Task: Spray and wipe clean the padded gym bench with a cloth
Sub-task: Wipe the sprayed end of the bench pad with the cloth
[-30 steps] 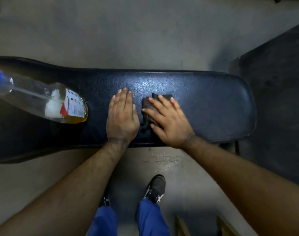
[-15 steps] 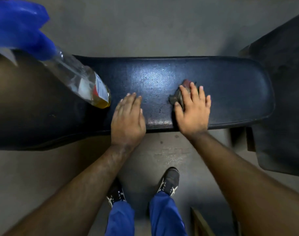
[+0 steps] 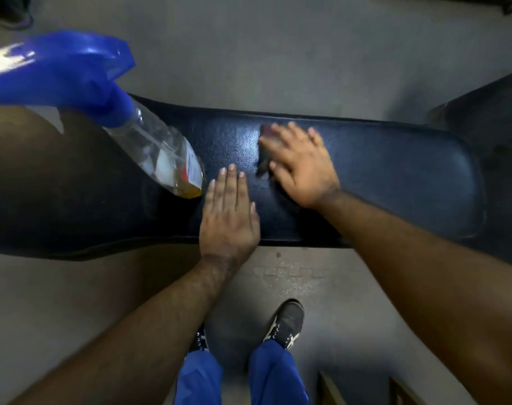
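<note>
A long black padded bench runs across the view. My left hand lies flat on its near edge, fingers together, holding nothing. My right hand presses a small dark cloth onto the pad just beyond and right of the left hand; the hand is motion-blurred and covers most of the cloth. A clear spray bottle with a blue trigger head and a little yellow liquid stands on the bench to the left, close to my left fingertips.
Grey concrete floor lies on both sides of the bench. My two dark shoes and blue trousers stand below the near edge. A dark slab sits at the right, and wooden pieces show at the bottom right.
My right hand has slid the cloth leftward and farther across the pad, toward the left hand. The view has shifted, so the bottle looms larger. The left hand stays planted.
</note>
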Tool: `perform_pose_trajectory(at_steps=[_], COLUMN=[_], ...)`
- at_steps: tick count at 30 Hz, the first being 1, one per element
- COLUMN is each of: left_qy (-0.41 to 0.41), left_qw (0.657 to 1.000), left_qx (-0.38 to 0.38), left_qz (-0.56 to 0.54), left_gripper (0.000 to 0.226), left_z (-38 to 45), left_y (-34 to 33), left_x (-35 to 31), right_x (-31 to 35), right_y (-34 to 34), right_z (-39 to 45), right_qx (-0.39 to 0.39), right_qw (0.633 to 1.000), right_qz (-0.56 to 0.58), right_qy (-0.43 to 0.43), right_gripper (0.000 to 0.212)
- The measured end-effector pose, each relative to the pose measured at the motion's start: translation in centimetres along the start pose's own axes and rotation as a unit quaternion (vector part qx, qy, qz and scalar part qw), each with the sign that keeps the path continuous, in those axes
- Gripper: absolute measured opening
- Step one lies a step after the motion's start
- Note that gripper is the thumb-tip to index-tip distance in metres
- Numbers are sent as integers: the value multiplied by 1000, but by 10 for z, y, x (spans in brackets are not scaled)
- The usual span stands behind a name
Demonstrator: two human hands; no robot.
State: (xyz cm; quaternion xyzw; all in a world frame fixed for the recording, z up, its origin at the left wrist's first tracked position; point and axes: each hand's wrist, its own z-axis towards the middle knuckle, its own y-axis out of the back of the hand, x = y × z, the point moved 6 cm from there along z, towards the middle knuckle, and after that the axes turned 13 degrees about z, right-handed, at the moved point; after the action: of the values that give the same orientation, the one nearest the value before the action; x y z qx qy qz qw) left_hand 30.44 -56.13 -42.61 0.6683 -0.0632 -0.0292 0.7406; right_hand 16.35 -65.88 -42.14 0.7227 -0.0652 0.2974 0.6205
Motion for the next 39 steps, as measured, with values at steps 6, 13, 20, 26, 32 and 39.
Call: perform_pose_trajectory(at_steps=[6,13,20,26,32,39], left_qy=[1,2,-5,13,120,262], left_qw=[1000,1000,991,982,961,906], left_qx=[5,4,18,-23,-44,-57], left_qz=[6,-26,-130,-188,-244,-327], left_gripper=[58,56,54,43,34,63], left_z=[1,3,-14,-52,-60,-44], left_y=[0,2,22,41,52,64], left_x=[0,1,15,39,71,90], right_x=[12,27,6,38,101,91], right_y=[-6,-13,-13,-28,-70,-57], right_z=[33,10,-48,-93,-109,-78], right_qx=[26,4,-97,-15,-63,-127], right_qw=[1000,1000,982,998,997,977], right_qz=[-4,-1,-9,-47,-26,4], right_qy=[15,-9,-164,42,-36,-169], right_gripper=[56,57,59,58,62,61])
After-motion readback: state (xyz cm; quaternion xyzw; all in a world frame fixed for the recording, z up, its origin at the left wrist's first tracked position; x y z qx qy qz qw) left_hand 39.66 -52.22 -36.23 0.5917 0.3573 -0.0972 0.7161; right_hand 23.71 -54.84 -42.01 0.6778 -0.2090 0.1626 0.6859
